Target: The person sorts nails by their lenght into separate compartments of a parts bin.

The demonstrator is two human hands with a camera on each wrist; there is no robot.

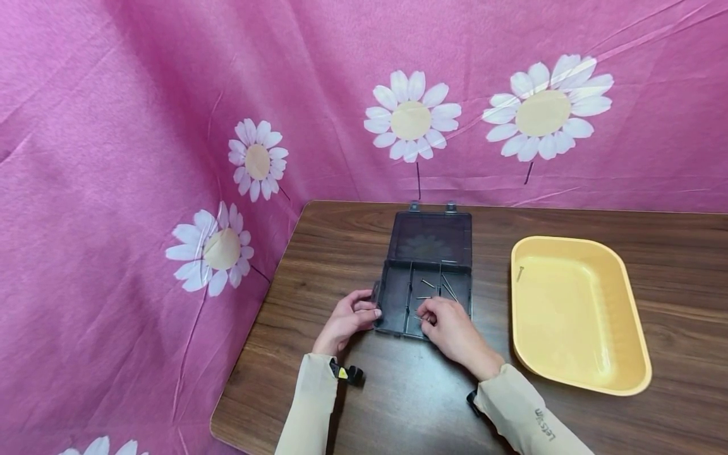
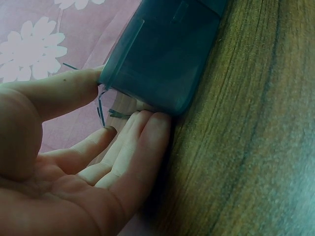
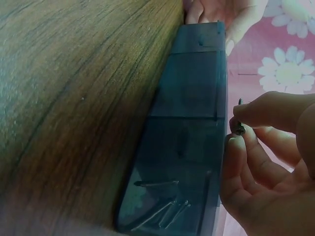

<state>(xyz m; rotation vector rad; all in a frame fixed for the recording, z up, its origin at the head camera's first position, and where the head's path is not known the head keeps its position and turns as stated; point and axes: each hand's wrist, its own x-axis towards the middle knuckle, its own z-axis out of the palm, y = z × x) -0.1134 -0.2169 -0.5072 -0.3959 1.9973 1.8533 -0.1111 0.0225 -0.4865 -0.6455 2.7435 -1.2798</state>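
Observation:
A dark translucent storage box [image 1: 394, 300] with three long compartments lies on the table, its lid [image 1: 432, 237] folded back away from me. My left hand [image 1: 348, 321] holds the box's left side. In the left wrist view the thumb is at the upper rim and the fingers at the lower wall. Between thumb and fingers my right hand [image 1: 452, 330] pinches a screw [image 3: 240, 130], its cross-slotted head facing the right wrist camera. This hand hovers over the near part of the middle compartment. Loose screws [image 1: 428, 283] lie in the middle compartment, and longer ones [image 1: 449, 288] in the right one.
To the right of the box stands a yellow plastic basin [image 1: 560, 316] with high walls. The wooden table [image 1: 398, 404] ends on the left and at the back against a pink flowered cloth [image 1: 318, 95].

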